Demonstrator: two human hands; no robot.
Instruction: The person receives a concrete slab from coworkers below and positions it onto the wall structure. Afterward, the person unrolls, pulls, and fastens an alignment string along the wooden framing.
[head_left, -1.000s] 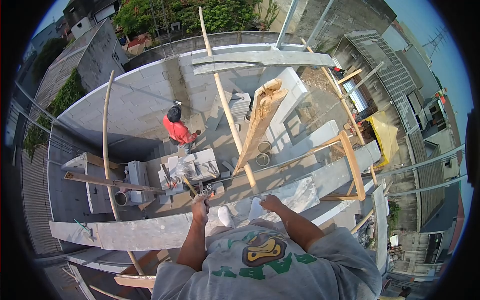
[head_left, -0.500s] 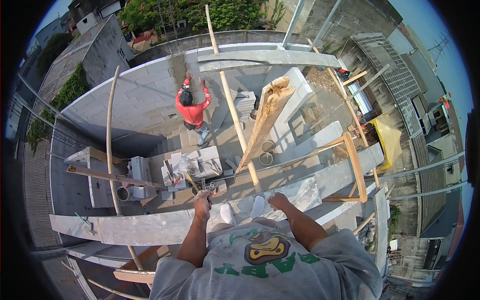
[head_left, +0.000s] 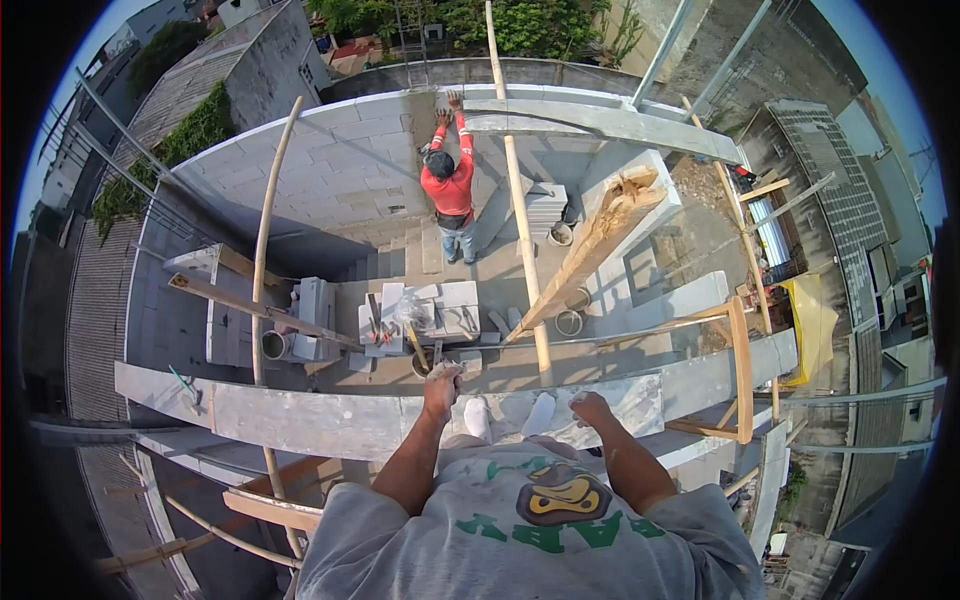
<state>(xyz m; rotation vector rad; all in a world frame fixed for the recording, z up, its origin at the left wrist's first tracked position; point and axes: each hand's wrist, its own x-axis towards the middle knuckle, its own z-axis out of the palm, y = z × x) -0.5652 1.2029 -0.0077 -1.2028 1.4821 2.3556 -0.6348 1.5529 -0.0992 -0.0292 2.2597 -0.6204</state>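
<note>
My left hand (head_left: 442,388) is closed around a tool with a yellowish handle (head_left: 417,348) that sticks up past my fingers; its working end is too small to make out. My right hand (head_left: 591,408) hovers over the plank with curled fingers, and nothing shows in it. Both of my white-covered feet (head_left: 538,413) are on a long grey plank (head_left: 310,412). Below and beyond my left hand, pale blocks (head_left: 455,296) are stacked with hand tools and a clear plastic bag (head_left: 408,310) on top.
A person in a red shirt (head_left: 449,190) stands below, both hands raised against the grey block wall (head_left: 340,150). A thick rough timber (head_left: 600,235), bamboo poles (head_left: 522,220) and a wooden frame (head_left: 741,370) rise around the plank. Buckets (head_left: 569,322) stand on the floor below.
The view has shifted, so the scene sits further right and lower at left. The person in red has straightened and reaches higher up the wall. My hands keep their poses.
</note>
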